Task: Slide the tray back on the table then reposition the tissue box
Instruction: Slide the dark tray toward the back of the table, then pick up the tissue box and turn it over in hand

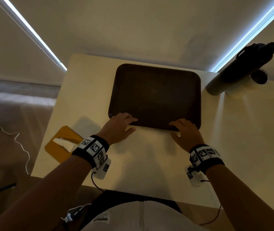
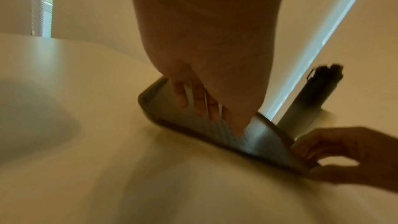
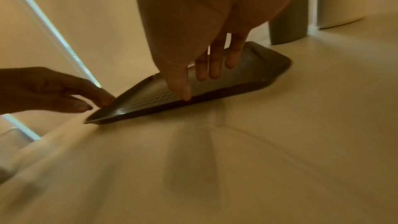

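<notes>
tray point(image 1: 155, 95) flat on the table point(image 1: 141, 160), near the far edge | left hand point(image 1: 118, 126) and right hand point(image 1: 185, 130) both loose, straight fingers over its near rim, looks like pushing | tissue box point(image 1: 63, 144) untouched at left corner

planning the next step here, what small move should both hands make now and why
Probably let go of the tray and send the left hand to the tissue box. Both hands, the right hand too, rest on the tray's near rim, the tray already lies far back near the table's rear edge, and the box sits untouched at the left edge.
</notes>
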